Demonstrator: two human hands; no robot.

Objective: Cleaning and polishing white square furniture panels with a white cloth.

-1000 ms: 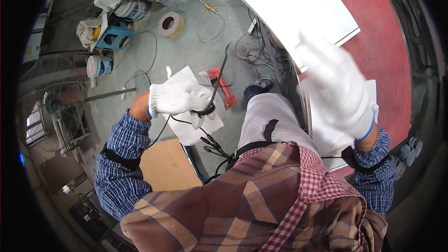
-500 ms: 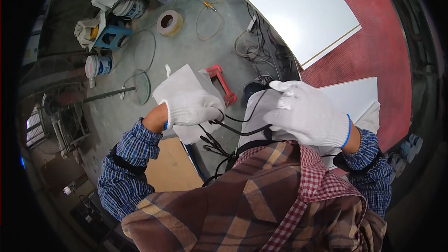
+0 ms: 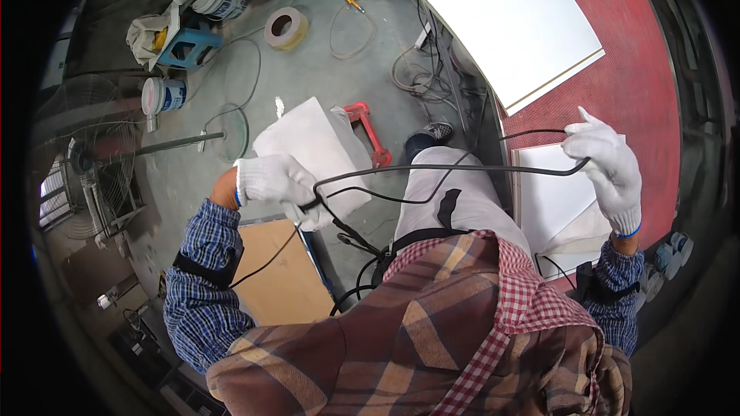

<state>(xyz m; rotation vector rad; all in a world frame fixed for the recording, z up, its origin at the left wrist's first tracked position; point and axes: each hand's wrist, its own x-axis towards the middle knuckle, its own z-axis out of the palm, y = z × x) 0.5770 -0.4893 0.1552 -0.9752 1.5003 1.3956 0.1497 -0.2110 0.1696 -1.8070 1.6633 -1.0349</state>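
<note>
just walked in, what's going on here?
A person wearing white gloves has a black cable in both hands. The left hand grips it, the right hand holds it out to the right, and a length spans between them. White boards lie on a red surface at the right.

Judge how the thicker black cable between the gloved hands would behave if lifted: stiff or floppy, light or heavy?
The thicker black cable is probably springy rather than limp, since it spans from the left hand to the right hand with little sag. It likely flexes, given its curve beside the left hand. Being slim, it is probably light.
</note>
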